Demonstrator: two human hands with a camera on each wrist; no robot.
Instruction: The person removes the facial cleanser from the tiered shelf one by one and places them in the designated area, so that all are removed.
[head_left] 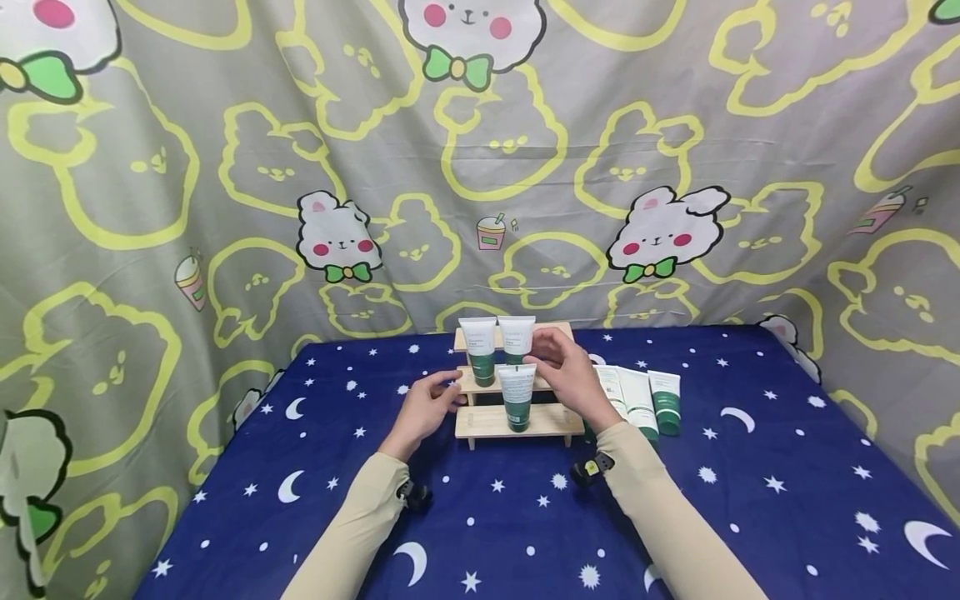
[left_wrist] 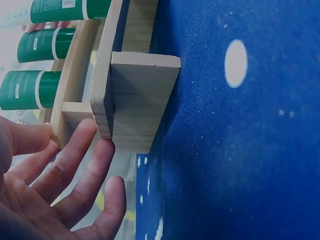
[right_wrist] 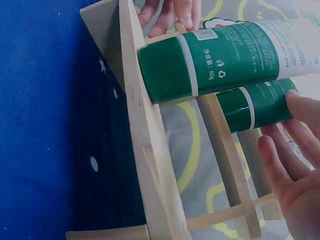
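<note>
A three-tier wooden display stand [head_left: 480, 423] holds green-and-white squeeze tubes. On its middle tier are a left squeeze tube [head_left: 482, 350] and a right squeeze tube [head_left: 514, 335], side by side. A front squeeze tube [head_left: 517, 396] stands cap down on the lowest tier and partly covers the right one. My right hand [head_left: 573, 375] holds the right tube near its middle, thumb on the near side, as the right wrist view shows. At the stand's left end, my left hand [head_left: 423, 408] touches the board ends with loosely spread fingers [left_wrist: 80, 145]; no tube is in it.
Several more squeeze tubes [head_left: 664, 404] lie on the table right of the stand, partly behind my right forearm. A dark blue cloth [head_left: 495, 542] with moons and stars covers the table. Behind rises a patterned curtain [head_left: 420, 167].
</note>
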